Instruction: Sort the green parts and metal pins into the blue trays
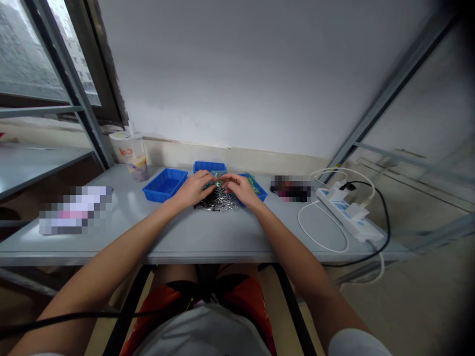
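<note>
Metal parts (pixel 219 202) lie heaped on the counter (pixel 185 237) beside blue trays (pixel 165 185). The left hand (pixel 195 188) and right hand (pixel 241 189) meet fingertips over the heap, fingers curled; whether they grip anything is unclear.

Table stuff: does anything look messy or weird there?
A heap of small metal parts lies loose on the table by the left hand and right hand, outside the blue trays. A white cable loops untidily beside the power strip. Nothing looks broken.
</note>
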`<control>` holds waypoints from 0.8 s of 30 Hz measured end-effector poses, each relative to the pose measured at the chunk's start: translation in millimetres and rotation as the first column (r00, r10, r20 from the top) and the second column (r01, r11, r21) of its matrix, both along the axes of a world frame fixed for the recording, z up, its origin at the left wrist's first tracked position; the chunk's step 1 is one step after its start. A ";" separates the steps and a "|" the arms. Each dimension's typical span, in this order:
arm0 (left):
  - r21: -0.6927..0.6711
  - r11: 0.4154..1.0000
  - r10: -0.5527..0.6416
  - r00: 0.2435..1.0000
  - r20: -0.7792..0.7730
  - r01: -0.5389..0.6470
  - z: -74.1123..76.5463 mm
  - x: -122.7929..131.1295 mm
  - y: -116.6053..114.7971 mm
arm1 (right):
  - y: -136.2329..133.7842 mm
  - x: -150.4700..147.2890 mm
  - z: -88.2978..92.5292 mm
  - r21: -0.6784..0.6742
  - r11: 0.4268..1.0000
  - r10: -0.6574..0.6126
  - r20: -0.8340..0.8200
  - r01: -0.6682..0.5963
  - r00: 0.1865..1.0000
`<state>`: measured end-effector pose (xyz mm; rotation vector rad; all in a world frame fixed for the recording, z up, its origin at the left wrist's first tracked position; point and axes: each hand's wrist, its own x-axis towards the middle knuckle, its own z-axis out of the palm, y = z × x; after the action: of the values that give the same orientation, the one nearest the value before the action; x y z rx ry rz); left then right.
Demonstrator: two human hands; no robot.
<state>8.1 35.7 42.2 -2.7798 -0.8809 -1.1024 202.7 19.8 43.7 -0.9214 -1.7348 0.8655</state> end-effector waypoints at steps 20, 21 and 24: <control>-0.082 0.996 -0.030 0.990 0.136 0.042 -4.1 9.1 -3.5 | -8.4 -3.6 3.3 0.310 0.912 -0.321 0.128 0.270 0.938; -0.087 0.996 -0.017 0.985 0.173 0.033 -3.5 9.0 -2.9 | -7.6 -2.5 3.6 0.317 0.907 -0.337 0.147 0.279 0.930; -0.110 0.994 0.023 0.961 0.274 0.008 -1.7 7.3 -0.2 | -5.0 0.7 4.4 0.365 0.886 -0.378 0.208 0.287 0.902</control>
<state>15.4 35.5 40.5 -2.7471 -1.0029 -1.5114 203.4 14.8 48.1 -1.1097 -1.8061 0.2156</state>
